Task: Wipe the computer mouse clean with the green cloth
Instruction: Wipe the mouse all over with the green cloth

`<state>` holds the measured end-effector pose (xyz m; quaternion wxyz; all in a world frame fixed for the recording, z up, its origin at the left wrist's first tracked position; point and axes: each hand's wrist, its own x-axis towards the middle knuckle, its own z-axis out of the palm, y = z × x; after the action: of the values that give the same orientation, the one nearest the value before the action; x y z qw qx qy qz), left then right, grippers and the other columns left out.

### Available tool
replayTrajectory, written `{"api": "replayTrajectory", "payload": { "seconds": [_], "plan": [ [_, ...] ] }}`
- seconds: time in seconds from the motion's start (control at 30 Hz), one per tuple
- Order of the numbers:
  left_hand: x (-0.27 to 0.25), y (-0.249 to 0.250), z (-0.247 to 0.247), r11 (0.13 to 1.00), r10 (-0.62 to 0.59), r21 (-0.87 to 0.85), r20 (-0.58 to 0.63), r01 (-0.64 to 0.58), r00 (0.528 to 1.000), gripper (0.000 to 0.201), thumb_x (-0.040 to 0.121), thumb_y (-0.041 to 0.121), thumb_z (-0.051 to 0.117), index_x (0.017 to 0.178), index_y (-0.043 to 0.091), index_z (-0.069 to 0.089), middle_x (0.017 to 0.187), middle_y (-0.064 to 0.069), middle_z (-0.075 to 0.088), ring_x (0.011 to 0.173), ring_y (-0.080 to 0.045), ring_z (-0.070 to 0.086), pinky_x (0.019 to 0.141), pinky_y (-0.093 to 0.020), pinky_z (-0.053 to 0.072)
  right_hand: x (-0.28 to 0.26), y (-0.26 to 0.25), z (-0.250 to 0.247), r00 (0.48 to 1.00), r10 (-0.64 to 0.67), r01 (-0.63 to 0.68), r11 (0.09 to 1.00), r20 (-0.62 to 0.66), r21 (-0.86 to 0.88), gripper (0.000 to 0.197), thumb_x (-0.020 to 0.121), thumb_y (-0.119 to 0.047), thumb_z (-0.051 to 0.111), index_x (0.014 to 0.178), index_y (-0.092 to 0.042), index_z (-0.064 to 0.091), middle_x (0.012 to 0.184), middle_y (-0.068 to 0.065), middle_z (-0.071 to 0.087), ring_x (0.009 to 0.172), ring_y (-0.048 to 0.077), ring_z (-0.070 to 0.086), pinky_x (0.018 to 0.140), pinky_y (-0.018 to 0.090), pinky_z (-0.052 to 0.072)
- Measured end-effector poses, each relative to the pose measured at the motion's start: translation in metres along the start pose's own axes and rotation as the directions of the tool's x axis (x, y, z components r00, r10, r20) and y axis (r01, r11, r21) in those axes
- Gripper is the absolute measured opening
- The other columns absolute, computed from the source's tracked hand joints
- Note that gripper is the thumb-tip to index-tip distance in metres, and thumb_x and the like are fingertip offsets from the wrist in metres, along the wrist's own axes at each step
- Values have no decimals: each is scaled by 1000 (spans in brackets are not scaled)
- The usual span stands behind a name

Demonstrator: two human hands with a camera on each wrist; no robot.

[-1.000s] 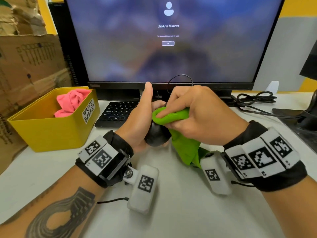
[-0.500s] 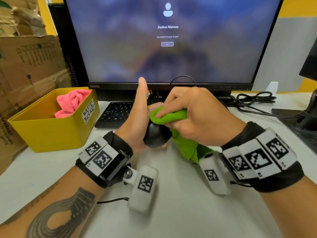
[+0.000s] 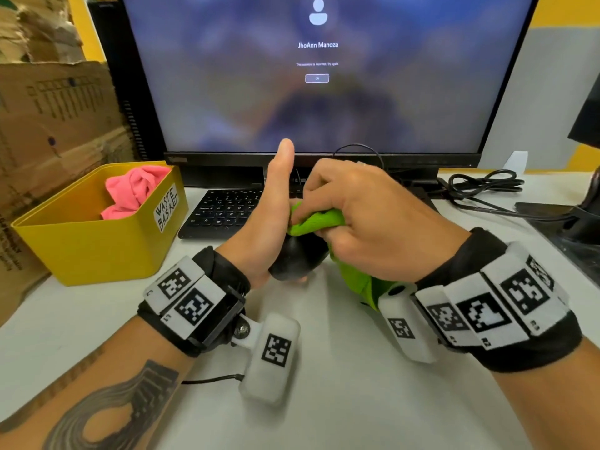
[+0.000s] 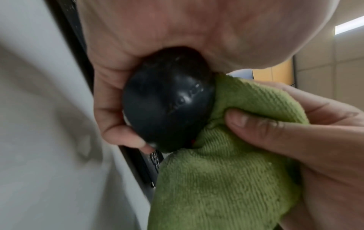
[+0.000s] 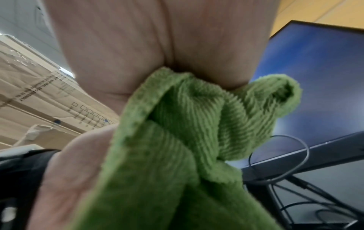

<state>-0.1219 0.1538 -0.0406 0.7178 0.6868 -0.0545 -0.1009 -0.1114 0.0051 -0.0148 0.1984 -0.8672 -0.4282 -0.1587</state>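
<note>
A black computer mouse (image 3: 297, 258) is held above the white desk (image 3: 341, 401) in my left hand (image 3: 276, 222), whose fingers curl under it while the thumb sticks straight up. In the left wrist view the mouse (image 4: 167, 99) fills the palm, with curled fingertips (image 4: 126, 138) at its lower edge. My right hand (image 3: 367, 216) grips the bunched green cloth (image 3: 316, 220) and presses it against the mouse's top and right side. The cloth (image 4: 226, 179) hangs down below the right hand. Green cloth (image 5: 187, 140) fills the right wrist view; the mouse is hidden there.
A yellow waste basket (image 3: 97, 248) holding a pink cloth (image 3: 133, 190) stands at the left. A black keyboard (image 3: 224, 212) lies behind the hands, below a lit monitor (image 3: 318, 76). Cardboard boxes (image 3: 52, 125) are far left, black cables (image 3: 480, 186) at the right.
The right hand has slid the green cloth a little across the top of the mouse. The left hand keeps holding the mouse in about the same place.
</note>
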Motion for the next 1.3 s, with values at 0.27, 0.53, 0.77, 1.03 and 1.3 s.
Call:
{"api": "replayTrajectory", "payload": {
  "seconds": [0.27, 0.53, 0.77, 1.03, 1.3],
  "plan": [
    [4, -6, -2, 973, -67, 220, 0, 65, 998, 128, 69, 103, 14, 114, -5, 67, 96, -26, 65, 81, -33, 57, 69, -39, 49, -1, 27, -13, 971, 232, -236, 968, -61, -83, 42, 77, -10, 56, 104, -35, 76, 99, -1, 57, 99, 29, 58, 85, 45, 53],
    [6, 5, -15, 992, -18, -128, -62, 10, 998, 98, 94, 83, 18, 118, 2, 69, 100, -19, 74, 64, -24, 68, 54, -22, 52, -4, 39, -24, 894, 287, -255, 957, -345, 136, 31, 84, -13, 70, 101, -38, 74, 101, -1, 67, 96, 20, 61, 81, 26, 42],
    [9, 6, -20, 924, -87, -382, -134, 30, 987, 64, 105, 62, 34, 120, 8, 65, 93, -22, 75, 69, -27, 67, 65, -32, 51, -3, 29, -22, 909, 243, -193, 965, -338, 175, 30, 78, -22, 68, 105, -35, 69, 103, -3, 68, 92, 18, 61, 88, 34, 50],
    [12, 5, -25, 812, -122, -583, -113, 34, 986, 55, 109, 46, 34, 122, 2, 63, 102, -22, 72, 83, -29, 67, 76, -37, 56, -6, 27, -18, 925, 258, -242, 966, -278, 92, 32, 75, -23, 82, 105, -31, 75, 88, -11, 67, 75, 9, 54, 74, 17, 42],
    [15, 3, -21, 815, -116, -579, -148, 9, 982, 52, 109, 39, 38, 147, 7, 55, 125, -16, 67, 92, -27, 70, 71, -35, 64, -2, 10, 3, 971, 99, -80, 992, -218, 97, 38, 74, -25, 84, 111, -31, 79, 100, -6, 67, 93, 14, 63, 86, 22, 44]
  ]
}}
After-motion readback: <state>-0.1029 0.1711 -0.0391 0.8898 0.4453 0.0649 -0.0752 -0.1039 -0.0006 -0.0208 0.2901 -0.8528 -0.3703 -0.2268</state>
